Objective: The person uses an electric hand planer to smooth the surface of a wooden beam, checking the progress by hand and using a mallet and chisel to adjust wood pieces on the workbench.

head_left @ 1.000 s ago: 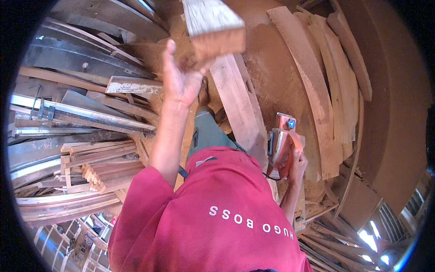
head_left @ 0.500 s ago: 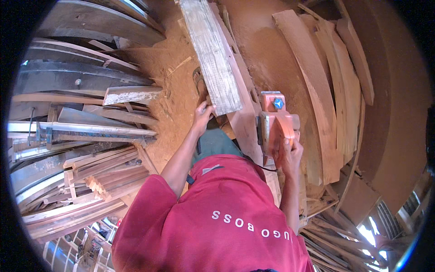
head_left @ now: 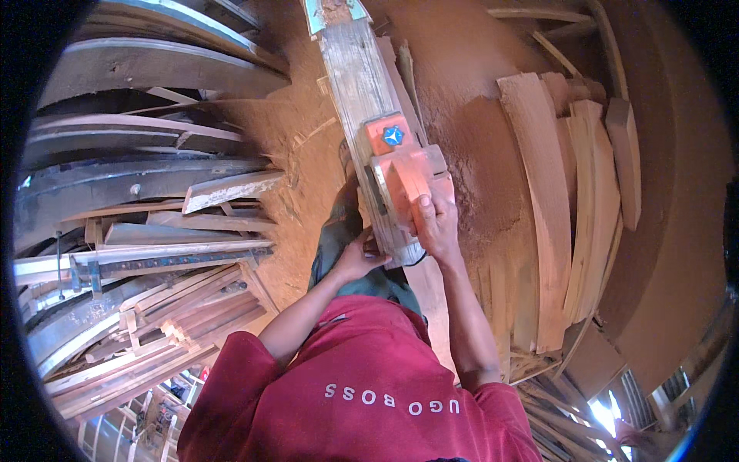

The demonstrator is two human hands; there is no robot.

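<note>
An orange-red electric hand planer with a blue knob at its front lies over the near part of a long, weathered grey wooden board. Its rear handle is in the grip of my right hand. My left hand holds the near left edge of the board, close beside the planer's back end; some of its fingertips are hidden underneath. Beneath and to the right of the board is a pinkish timber beam, mostly covered.
Curved sawn planks lie in a row on the right over sawdust. To the left, long dark boards and a stack of cut timber strips stick out toward me. Sawdust covers the ground around my legs.
My right hand has brought the planer left, from beside the board to on top of it. The board's near end sits lower in view, my left hand still at it.
</note>
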